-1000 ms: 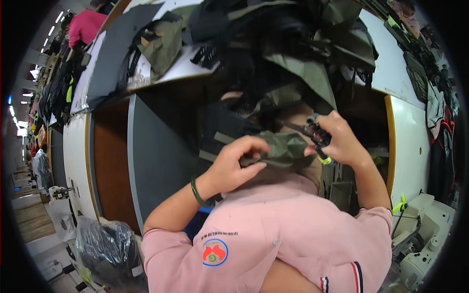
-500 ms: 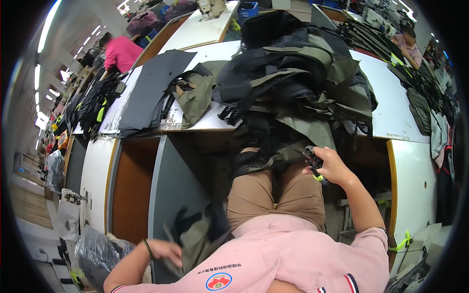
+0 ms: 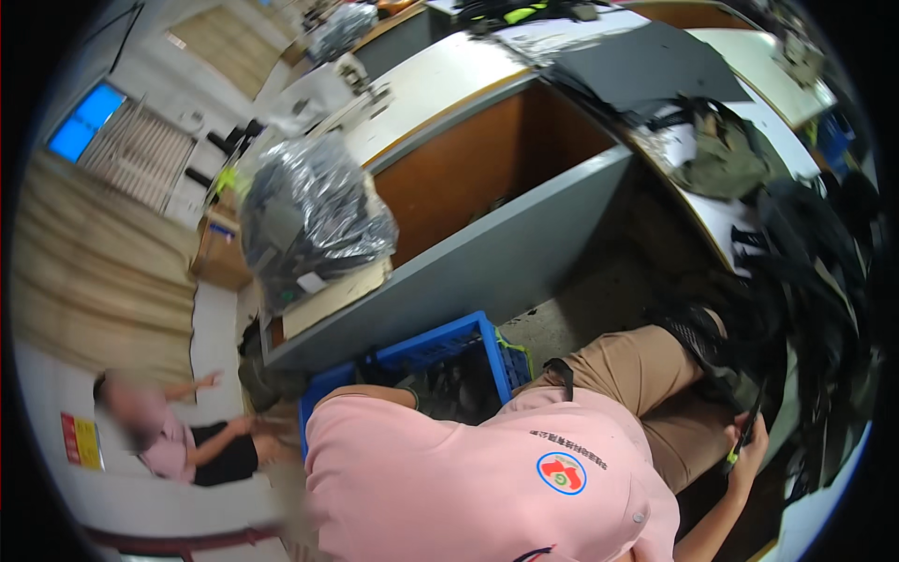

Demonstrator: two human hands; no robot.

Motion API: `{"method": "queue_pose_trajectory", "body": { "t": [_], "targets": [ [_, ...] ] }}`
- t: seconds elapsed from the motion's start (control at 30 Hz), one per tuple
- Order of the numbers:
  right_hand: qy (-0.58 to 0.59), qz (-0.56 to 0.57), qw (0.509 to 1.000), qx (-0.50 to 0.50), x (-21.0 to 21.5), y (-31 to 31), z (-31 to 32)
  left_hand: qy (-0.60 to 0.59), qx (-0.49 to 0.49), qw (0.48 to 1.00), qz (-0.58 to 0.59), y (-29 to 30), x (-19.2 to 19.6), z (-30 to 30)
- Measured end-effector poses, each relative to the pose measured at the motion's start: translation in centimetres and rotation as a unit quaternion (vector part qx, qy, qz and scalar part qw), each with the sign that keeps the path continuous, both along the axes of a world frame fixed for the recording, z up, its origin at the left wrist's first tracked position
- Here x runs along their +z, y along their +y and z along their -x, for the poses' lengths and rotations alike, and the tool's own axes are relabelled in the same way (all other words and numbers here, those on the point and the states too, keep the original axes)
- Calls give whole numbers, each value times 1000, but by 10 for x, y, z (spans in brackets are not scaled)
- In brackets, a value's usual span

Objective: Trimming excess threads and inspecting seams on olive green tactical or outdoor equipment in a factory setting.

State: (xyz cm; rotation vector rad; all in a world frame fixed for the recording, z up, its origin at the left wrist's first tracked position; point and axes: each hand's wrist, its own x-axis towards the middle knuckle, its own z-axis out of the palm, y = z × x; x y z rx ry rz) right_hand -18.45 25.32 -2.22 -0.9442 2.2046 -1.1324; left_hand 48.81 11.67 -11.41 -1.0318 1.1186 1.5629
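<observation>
My right hand [image 3: 749, 448] is closed round a dark tool with a yellow-green band, which looks like a pair of scissors [image 3: 746, 433]. It is beside my right thigh, near the hanging dark straps and mesh. My left forearm [image 3: 379, 392] reaches over a blue plastic crate [image 3: 487, 351] at my left side; the hand itself is hidden behind my shirt. Dark and olive fabric pieces [image 3: 454, 384] lie in the crate. Black mesh [image 3: 695, 342] rests over my knee. A heap of black and olive sewn pieces [image 3: 824, 253] spills off the table edge at right.
A grey panel [image 3: 468, 253] of the open table compartment stands beyond the crate. On its end sits a clear plastic bag of dark items [image 3: 314, 220]. Dark grey sheets [image 3: 646, 66] and an olive piece [image 3: 726, 155] lie on the white table. Another person [image 3: 178, 431] is at far left.
My view has swung left, bringing the blue crate into sight. My left hand, beside a blurred olive and black piece before, has gone out of sight. The right hand keeps the scissors.
</observation>
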Motion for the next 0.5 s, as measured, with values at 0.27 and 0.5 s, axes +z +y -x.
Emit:
{"method": "queue_pose_trajectory", "body": {
  "t": [0.27, 0.5],
  "targets": [
    [9, 0, 999, 42, 4, -30, -16, 79, -114, 984, 115, -46, -70, 51],
    [7, 8, 996, 84, -6, -65, -36, 186, -86, 964, 168, -214, -40, 225]
  ]
}}
